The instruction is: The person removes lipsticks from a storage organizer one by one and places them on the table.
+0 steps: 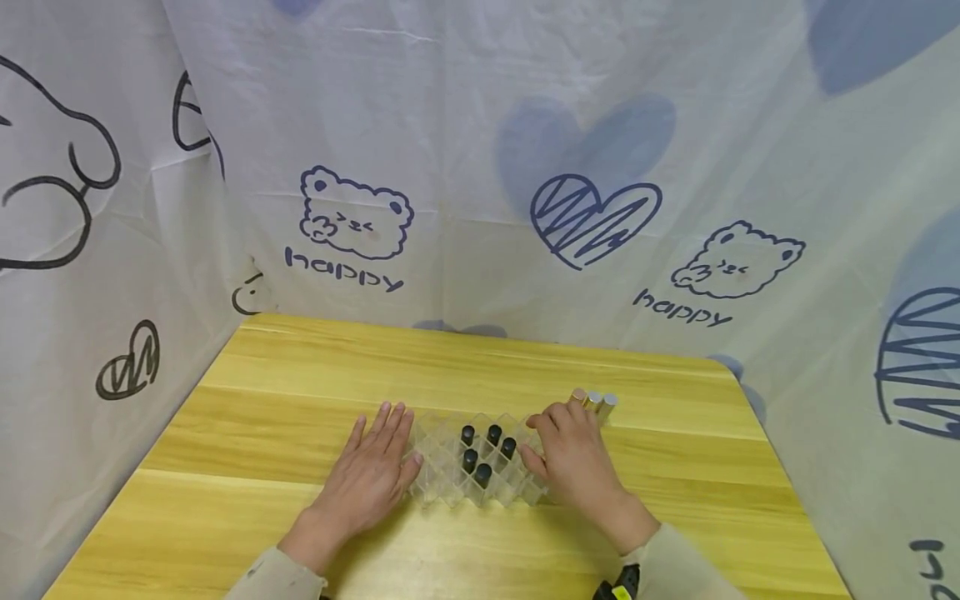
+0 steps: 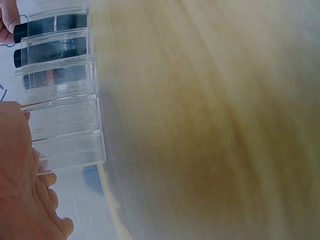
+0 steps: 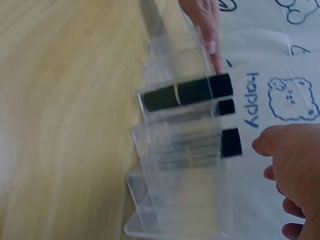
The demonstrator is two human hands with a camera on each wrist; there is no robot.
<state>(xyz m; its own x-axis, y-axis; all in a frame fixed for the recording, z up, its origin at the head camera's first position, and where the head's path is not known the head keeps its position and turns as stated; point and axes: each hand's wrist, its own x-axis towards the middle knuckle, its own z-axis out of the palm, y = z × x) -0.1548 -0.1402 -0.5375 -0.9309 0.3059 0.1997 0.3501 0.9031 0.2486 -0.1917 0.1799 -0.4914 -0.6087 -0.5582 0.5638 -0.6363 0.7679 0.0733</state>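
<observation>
A clear acrylic lipstick organizer (image 1: 442,487) with diamond-shaped compartments stands on the table. Several black lipsticks (image 1: 483,475) are upright in its middle compartments; their dark tubes show through the clear wall in the right wrist view. My left hand (image 1: 371,471) lies along the organizer's left end, fingers stretched out and thumb at its edge. Over the right end is my right hand (image 1: 573,454), fingers loosely bent and nothing visible in them. In the right wrist view, this right hand (image 3: 295,170) is beside a black lipstick cap (image 3: 231,142).
Three shiny tubes, among them a silver one (image 1: 609,405) and a rose-gold one (image 1: 577,396), stand just beyond the right hand. The yellow wood table (image 1: 300,367) ends at a white cloth (image 1: 465,250) printed with bears and hearts.
</observation>
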